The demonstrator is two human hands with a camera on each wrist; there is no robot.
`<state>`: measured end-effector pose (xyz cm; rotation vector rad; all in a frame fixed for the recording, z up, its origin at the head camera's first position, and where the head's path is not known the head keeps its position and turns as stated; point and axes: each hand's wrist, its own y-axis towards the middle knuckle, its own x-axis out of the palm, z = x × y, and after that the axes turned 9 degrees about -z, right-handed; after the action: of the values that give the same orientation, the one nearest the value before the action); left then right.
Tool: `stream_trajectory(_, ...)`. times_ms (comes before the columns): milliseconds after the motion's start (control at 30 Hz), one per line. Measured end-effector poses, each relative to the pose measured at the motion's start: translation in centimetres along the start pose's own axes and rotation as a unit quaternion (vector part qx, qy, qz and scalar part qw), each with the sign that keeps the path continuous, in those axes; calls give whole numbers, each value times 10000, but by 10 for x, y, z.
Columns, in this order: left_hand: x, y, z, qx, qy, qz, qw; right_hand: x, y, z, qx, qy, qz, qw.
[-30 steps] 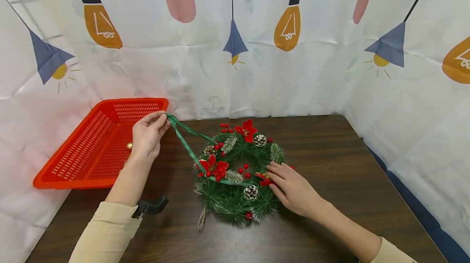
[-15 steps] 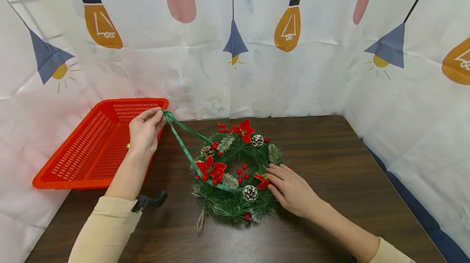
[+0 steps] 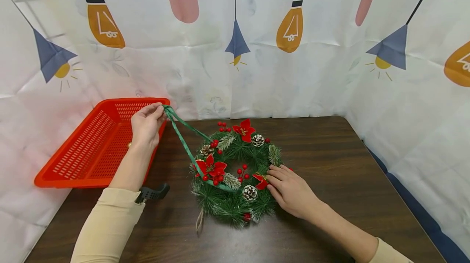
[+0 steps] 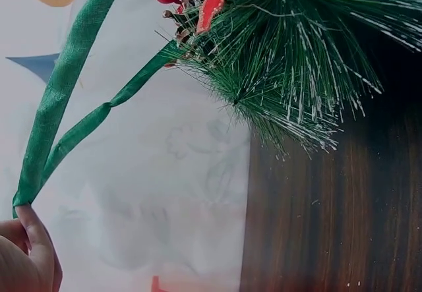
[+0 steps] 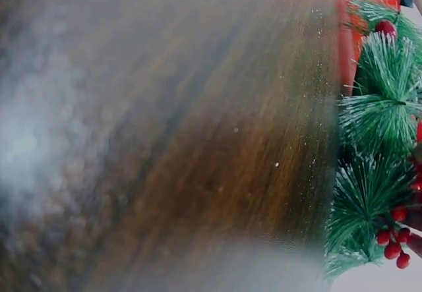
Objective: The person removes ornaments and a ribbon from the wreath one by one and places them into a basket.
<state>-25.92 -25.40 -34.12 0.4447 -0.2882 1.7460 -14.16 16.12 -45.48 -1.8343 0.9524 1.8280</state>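
Note:
A green Christmas wreath (image 3: 235, 206) with red flowers, berries and pinecones lies on the table in the head view. My left hand (image 3: 146, 126) pinches a green ribbon (image 3: 183, 142) between thumb and fingers, near the basket's far right corner. Two strands of the ribbon run from that pinch down to the wreath's left side, one crossing its front; the left wrist view shows both pulled fairly straight. On the wreath's right side rests my right hand (image 3: 293, 191), its fingers extended over the greenery beside a red flower (image 3: 260, 181).
To the left stands a red plastic basket (image 3: 73, 182); a small gold ball (image 3: 129, 145) shows inside it, partly behind my left arm. A twine loop (image 3: 199, 221) hangs from the wreath onto the brown table (image 3: 323, 148). Behind is a printed curtain (image 3: 205, 79).
The left hand has drawn the ribbon slightly up and away from the wreath. The wreath has shifted a little to the left; the right hand stays on it.

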Motion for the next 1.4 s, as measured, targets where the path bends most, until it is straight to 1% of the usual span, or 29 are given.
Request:
stream_trajectory(100,-1,2,1,-15,129,33,9999,-1,1,0,7,-23,-35,10000)
stream_trajectory(233,-4,5,3,-86,466,-108,9988,-3,1,0,29,-86,-108,9999)
stream_trajectory(300,-6,6,4,-123,608,-121,9980,-4,1,0,30,-106,-163,9998)
stream_trajectory(400,-7,7,5,-122,810,-61,9966,-6,1,0,40,-145,-216,9997)
stream_trajectory(567,-10,9,7,-17,999,-49,9950,-7,2,-1,89,-185,-265,9994)
stream_trajectory(700,-12,10,9,-7,1153,4,9933,-7,3,-2,76,-181,-295,9994)
stream_trajectory(767,-14,10,10,-36,1372,-1,9905,-7,3,-2,66,-169,-286,9994)
stream_trajectory(833,-15,10,10,-99,1593,-90,9871,-7,3,-2,52,-163,-269,9995)
stream_trajectory(900,-16,10,10,-160,1648,-226,9859,-7,4,-3,37,-159,-252,9995)
stream_trajectory(933,-17,9,9,-185,1755,-314,9838,-7,4,-3,24,-155,-235,9996)
stream_trajectory(1033,-18,5,9,-291,1861,-700,9796,-6,6,-3,-18,-172,-192,9997)
stream_trajectory(1067,-18,3,9,-342,1944,-831,9768,-6,7,-3,-31,-179,-180,9997)
stream_trajectory(1167,-19,-4,11,-492,2389,-1234,9619,-6,8,-4,-35,-196,-189,9996)
stream_trajectory(1300,-26,-7,17,-673,2887,-1597,9416,-6,8,-4,17,-189,-256,9995)
stream_trajectory(1367,-31,-9,22,-735,3241,-1724,9273,-6,8,-4,36,-189,-280,9994)
stream_trajectory(1400,-33,-10,24,-754,3499,-1772,9168,-6,8,-4,38,-189,-287,9994)
